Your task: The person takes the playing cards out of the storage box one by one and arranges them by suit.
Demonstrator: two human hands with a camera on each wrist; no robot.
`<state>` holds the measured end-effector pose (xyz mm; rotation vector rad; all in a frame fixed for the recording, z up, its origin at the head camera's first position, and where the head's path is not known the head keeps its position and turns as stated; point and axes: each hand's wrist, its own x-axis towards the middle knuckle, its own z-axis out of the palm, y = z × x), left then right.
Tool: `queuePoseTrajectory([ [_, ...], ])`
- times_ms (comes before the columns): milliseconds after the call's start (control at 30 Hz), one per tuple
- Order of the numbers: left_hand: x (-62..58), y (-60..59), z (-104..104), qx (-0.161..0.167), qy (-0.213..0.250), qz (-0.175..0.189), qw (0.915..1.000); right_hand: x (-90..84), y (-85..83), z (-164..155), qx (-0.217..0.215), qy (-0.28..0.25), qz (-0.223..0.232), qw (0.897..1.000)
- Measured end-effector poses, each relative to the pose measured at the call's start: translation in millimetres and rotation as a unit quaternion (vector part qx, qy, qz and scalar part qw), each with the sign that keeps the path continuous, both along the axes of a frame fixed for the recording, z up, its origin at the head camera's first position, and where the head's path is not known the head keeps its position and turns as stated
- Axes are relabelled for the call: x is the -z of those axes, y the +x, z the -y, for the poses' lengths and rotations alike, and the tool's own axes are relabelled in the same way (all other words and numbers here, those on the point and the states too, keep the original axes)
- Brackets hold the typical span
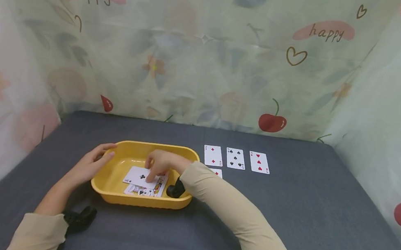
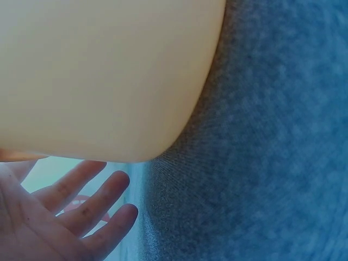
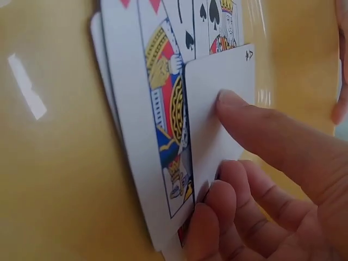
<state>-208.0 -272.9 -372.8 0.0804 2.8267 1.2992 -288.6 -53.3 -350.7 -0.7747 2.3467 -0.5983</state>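
A yellow tray (image 1: 139,202) holds a small heap of playing cards. On top lies the ace of clubs (image 1: 137,174), tilted over face cards (image 3: 168,109) and spade cards (image 3: 202,16). My right hand (image 1: 160,163) reaches into the tray and pinches the ace, thumb on its face and fingers curled at its edge, as the right wrist view shows. At the tray's left end is my left hand (image 1: 94,162), its thumb by the rim. Its fingers (image 2: 98,206) are spread and loosely straight beside the outer wall in the left wrist view.
Right of the tray lie a two of diamonds (image 1: 213,155), a five of spades (image 1: 235,158) and a three of hearts (image 1: 259,162), face up in a row. Below them, a red card (image 1: 217,172) is partly hidden by my right sleeve. A patterned curtain (image 1: 198,79) encloses the dark tabletop (image 1: 286,217).
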Motion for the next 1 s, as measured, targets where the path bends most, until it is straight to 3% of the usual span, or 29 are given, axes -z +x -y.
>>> queuePoseTrajectory([
  [533,-0.2,-0.5,-1.0,-0.003,-0.002,0.004,1.0,-1.2,-0.3,-2.0,0.0,0.02,-0.011,1.0],
  [800,-0.8,0.2,-1.2,-0.001,0.002,0.001,1.0,-14.9,-4.6,-13.2,-0.032,-0.032,0.009,0.999],
  [1000,-0.9,0.5,-2.3,-0.005,-0.001,0.006,1.0,-27.3,-5.7,-27.3,-0.008,-0.074,0.021,0.997],
])
